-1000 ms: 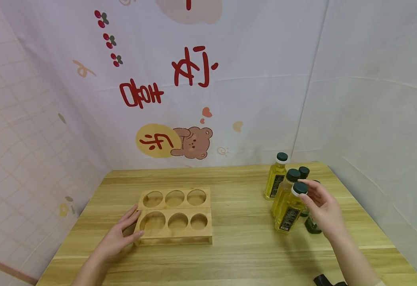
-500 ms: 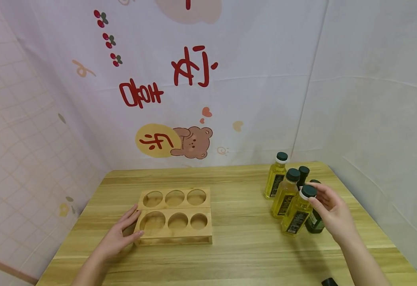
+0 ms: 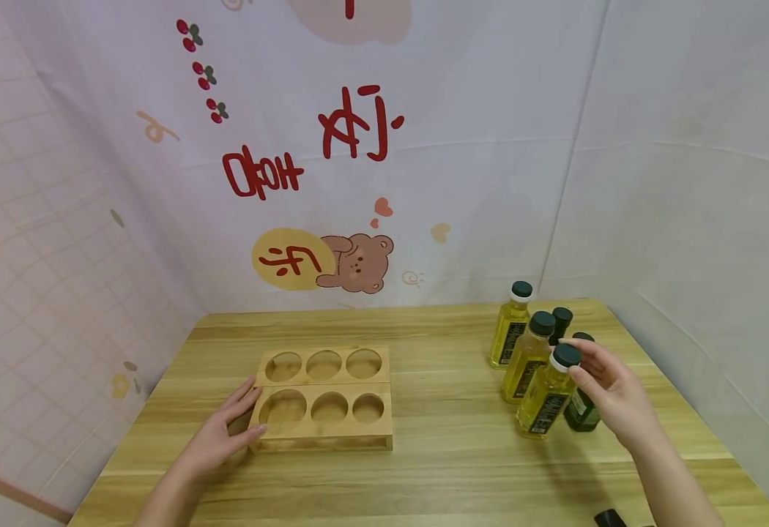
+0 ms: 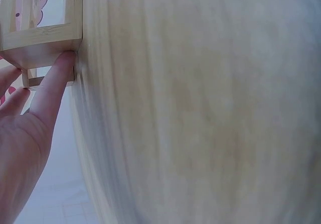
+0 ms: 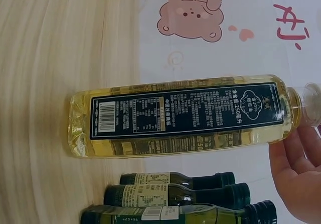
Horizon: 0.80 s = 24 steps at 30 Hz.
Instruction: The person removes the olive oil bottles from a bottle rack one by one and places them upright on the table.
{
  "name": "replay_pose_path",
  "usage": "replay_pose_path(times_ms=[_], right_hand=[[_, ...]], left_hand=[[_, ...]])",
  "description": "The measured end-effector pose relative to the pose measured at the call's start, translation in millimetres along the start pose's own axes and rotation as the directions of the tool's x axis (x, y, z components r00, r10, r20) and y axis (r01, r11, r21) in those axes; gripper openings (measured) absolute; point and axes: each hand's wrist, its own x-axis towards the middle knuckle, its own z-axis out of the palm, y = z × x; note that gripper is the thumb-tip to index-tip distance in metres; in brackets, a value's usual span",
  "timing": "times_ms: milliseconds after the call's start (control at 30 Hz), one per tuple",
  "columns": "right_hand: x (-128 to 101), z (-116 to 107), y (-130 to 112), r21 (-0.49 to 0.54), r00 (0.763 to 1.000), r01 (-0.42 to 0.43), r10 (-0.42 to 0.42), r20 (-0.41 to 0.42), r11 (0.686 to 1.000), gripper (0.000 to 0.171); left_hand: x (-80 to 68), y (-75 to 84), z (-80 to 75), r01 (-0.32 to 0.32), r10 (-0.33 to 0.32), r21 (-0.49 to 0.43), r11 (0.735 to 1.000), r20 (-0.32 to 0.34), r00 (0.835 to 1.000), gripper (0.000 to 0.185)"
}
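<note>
Wooden table (image 3: 450, 468), cartoon-bear backdrop behind. Left: left hand (image 3: 216, 439), fingers straight and slightly spread, touching the near-left corner of a bamboo rack (image 3: 324, 399) with six round holes. Right: cluster of capped bottles; nearest oil bottle (image 3: 546, 395), yellow liquid inside, tilted, its dark cap pinched by right hand (image 3: 611, 395). Darker bottles (image 3: 582, 410) just behind.

The head view looks forward and down from above the wooden table (image 3: 450, 468), taking in both hands, the wooden rack (image 3: 324, 399) and the bottles. The left wrist view sits very close to the tabletop — rotated sideways, it catches only one corner of the rack (image 4: 42, 40). The right wrist view — also rotated — faces the yellow oil bottle (image 5: 185, 114) at close range, shared with the head view (image 3: 545, 395).
</note>
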Motion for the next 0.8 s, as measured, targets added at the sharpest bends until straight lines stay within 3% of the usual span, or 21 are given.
replay_pose_path(times_ms=[800], right_hand=[[1.9,-6.6,5.8,0.081,0.999,-0.026,0.023,0.043,0.996,0.039]], left_hand=[[-0.3,-3.0,0.4,-0.022,0.022,-0.017,1.000,-0.008,1.000,0.070]])
